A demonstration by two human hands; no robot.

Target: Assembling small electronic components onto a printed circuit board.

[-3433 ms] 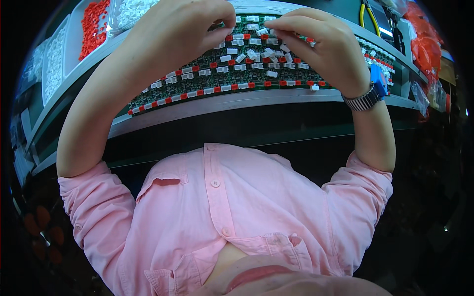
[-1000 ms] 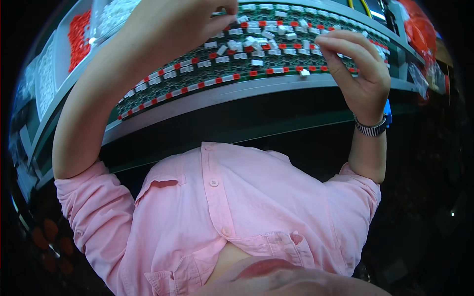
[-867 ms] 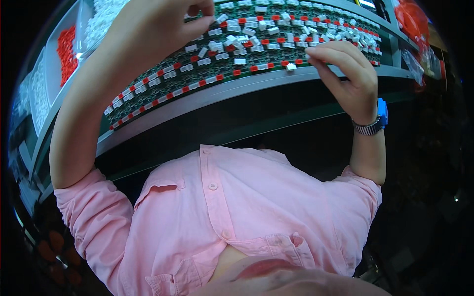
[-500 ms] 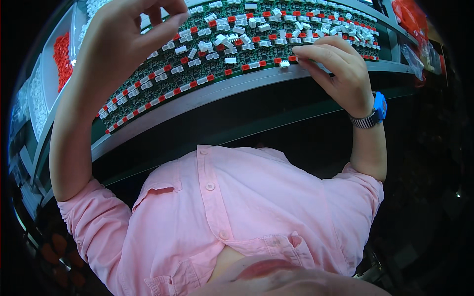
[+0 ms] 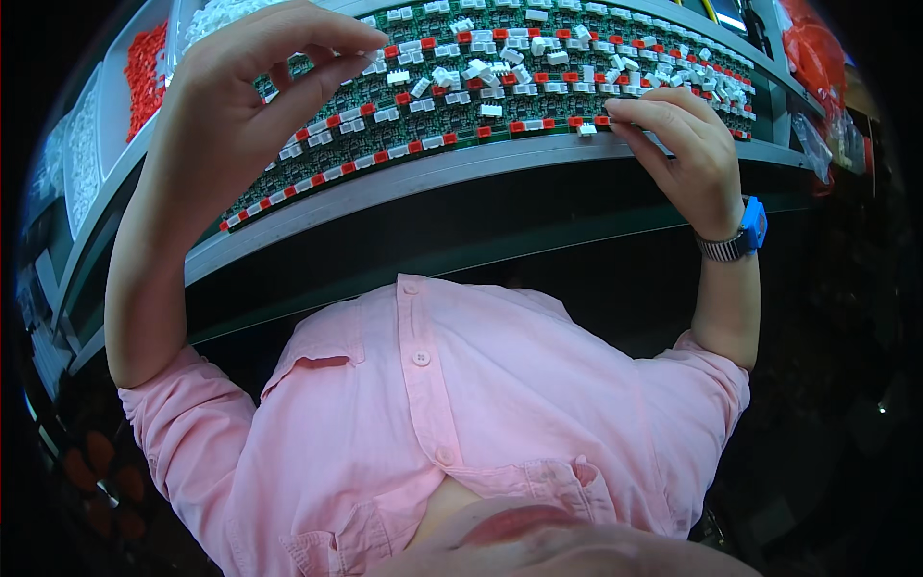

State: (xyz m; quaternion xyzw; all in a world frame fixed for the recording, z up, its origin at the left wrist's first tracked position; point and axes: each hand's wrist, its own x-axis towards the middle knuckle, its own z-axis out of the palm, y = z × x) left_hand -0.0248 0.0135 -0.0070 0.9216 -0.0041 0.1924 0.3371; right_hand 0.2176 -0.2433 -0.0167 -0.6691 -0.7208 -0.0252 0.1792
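A long metal frame [image 5: 461, 157] spans the upper view, carrying rows of green circuit boards [image 5: 411, 125] set with red and white connectors. Over its left half reaches the left hand [image 5: 240, 82], thumb and forefinger bent toward each other; whether they pinch anything cannot be told. The smaller-looking right hand [image 5: 685, 144] hangs at the near edge, right of the middle, fingers curled, thumb and forefinger tips close; no held piece can be made out. By the far left corner sits a white tray [image 5: 114, 108] of red pieces [image 5: 146, 77]. Smallest, a loose white connector [image 5: 586, 130] lies on the near edge, just left of the right fingertips, long axis roughly along that edge; the left hand is well apart from it.
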